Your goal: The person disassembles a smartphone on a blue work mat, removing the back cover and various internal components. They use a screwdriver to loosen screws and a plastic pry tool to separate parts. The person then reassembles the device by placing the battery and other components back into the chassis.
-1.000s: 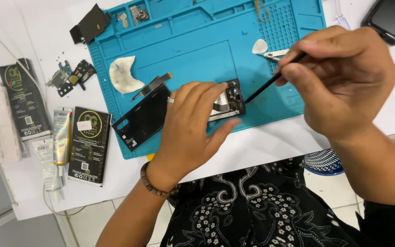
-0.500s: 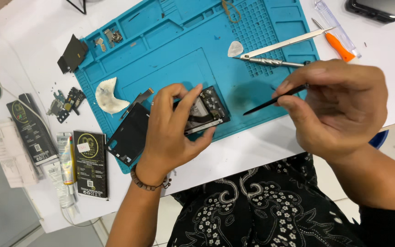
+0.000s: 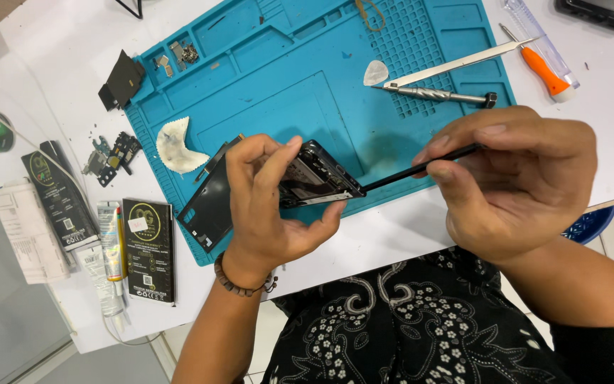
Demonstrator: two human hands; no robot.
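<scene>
My left hand [image 3: 268, 206] grips an opened black phone body [image 3: 318, 181], tilted up on its edge above the blue work mat [image 3: 307, 78]. My right hand [image 3: 513, 178] pinches a thin black pry stick [image 3: 421, 169]; its tip touches the phone's right corner. A black flat panel [image 3: 207, 206] lies on the mat just left of my left hand, partly hidden by it.
On the mat lie a white curved scrap [image 3: 175, 146], a white pick [image 3: 376, 72], metal tweezers [image 3: 456, 65] and a metal driver [image 3: 438, 94]. An orange-handled tool [image 3: 545, 71] rests at the right. Black battery packs [image 3: 149, 249], a glue tube [image 3: 110, 245] and small parts [image 3: 111, 158] sit left.
My left hand has tipped the phone body up from the mat onto its edge. The stick's tip has come down to the phone's corner. The view has shifted.
</scene>
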